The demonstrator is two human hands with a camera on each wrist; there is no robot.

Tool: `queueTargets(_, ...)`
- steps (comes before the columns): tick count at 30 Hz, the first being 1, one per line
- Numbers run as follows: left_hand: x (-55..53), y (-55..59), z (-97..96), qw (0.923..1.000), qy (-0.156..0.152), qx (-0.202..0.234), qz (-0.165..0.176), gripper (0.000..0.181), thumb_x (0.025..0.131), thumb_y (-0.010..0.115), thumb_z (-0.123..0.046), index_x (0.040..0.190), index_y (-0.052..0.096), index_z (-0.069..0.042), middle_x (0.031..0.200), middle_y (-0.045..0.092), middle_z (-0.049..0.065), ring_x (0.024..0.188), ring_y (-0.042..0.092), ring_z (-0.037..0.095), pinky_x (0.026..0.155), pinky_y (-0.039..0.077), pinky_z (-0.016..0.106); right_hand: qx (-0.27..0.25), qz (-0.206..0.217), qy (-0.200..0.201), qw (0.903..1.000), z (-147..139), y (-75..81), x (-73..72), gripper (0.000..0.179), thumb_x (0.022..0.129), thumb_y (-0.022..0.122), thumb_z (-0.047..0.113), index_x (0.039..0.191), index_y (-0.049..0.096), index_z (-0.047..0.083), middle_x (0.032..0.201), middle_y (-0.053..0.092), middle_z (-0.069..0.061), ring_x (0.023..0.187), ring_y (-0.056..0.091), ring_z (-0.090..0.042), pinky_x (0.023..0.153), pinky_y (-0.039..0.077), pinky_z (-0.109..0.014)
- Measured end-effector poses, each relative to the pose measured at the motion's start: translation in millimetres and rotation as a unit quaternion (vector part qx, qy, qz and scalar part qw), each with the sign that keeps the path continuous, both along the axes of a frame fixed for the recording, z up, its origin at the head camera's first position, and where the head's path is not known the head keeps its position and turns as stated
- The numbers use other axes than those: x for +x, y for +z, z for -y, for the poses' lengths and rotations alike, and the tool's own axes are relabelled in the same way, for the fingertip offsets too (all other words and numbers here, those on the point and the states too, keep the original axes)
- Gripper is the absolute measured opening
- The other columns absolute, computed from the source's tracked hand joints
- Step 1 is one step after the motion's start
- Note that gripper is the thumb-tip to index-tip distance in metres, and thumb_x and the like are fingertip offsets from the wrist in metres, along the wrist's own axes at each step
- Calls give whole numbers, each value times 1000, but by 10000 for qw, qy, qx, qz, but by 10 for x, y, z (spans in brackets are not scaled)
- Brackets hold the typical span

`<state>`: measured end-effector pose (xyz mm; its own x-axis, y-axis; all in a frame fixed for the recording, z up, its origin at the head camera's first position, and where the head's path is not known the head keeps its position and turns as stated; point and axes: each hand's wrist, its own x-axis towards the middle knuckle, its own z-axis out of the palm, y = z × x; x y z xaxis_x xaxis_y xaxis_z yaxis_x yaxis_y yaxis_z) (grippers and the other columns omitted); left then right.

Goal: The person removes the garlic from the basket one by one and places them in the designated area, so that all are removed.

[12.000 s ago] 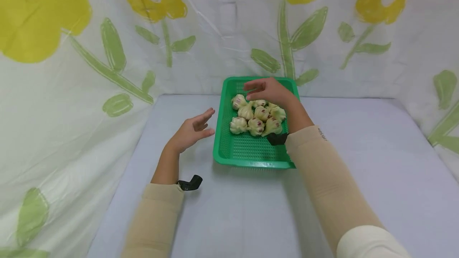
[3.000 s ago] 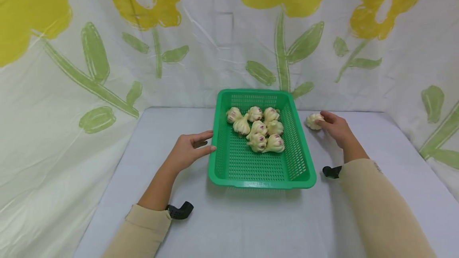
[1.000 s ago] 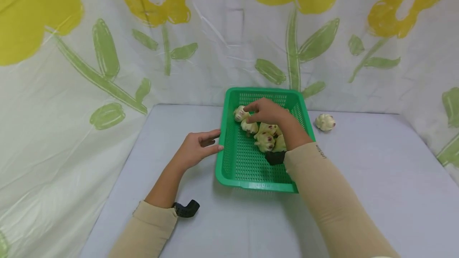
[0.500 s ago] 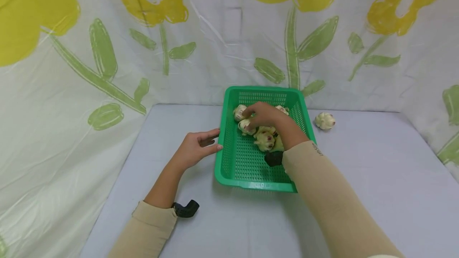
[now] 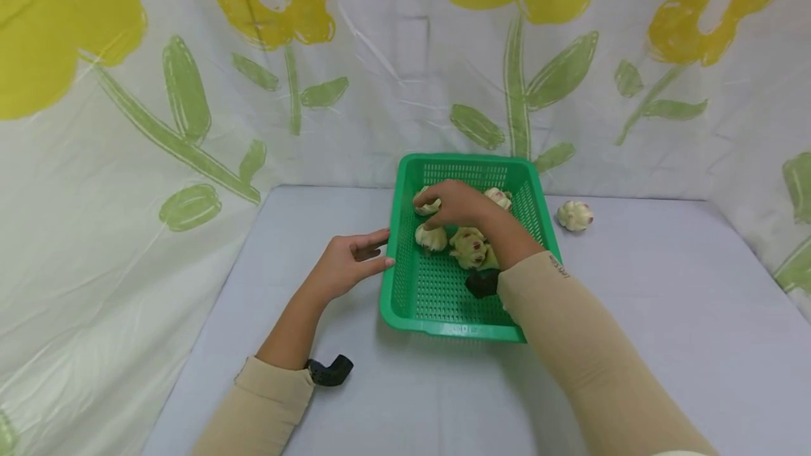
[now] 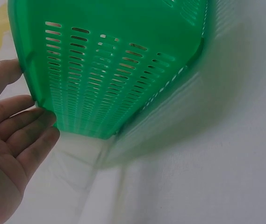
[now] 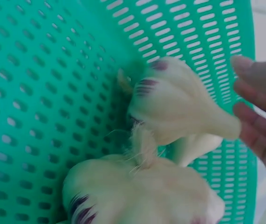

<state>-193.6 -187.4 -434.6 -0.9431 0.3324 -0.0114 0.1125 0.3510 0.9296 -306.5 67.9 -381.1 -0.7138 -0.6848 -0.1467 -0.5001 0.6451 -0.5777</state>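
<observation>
The right grip [image 5: 453, 201] reaches down into the basket [image 5: 456, 329], thumb and fingers spread apart. In the head view it covers part of a bulb; the right wrist view shows one bulb [image 7: 175, 102] with its neck just beside the fingertips, touching or not I cannot tell. A second bulb [image 5: 431, 238] lies bodyward of the right grip, other bulbs [image 5: 470, 248] to its right. A lone bulb [image 5: 576, 216] sits farther right, outside the basket on the counter [image 5: 633, 287]. The left grip [image 5: 347, 262] is wide, fingertips at the left rim; only the left wrist view shows the slotted outer wall [image 6: 90, 70] beside them. Mesh floor extends from the bulbs to the near rim; behind, cloth [image 5: 405, 118] borders the counter.
</observation>
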Motion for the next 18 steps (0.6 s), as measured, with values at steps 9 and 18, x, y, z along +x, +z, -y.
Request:
queueTargets(9,-1,8,-15,10000,28,38,0,57,85,77,-38,137,59,-21,140,58,-1,127,57,32,102,52,41,293,206,173,9992,33,35,39,53,88,74,20,136,59,7,135,61,-14,124,58,-30,97,54,-42)
queueTargets(18,-1,1,-12,10000,37,58,-46,59,86,77,-37,138,58,-17,141,57,0,127,57,30,101,52,38,966,348,58,9947,8,-37,6,59,88,71,14,144,51,13,146,52,-10,133,49,-31,100,51,-43)
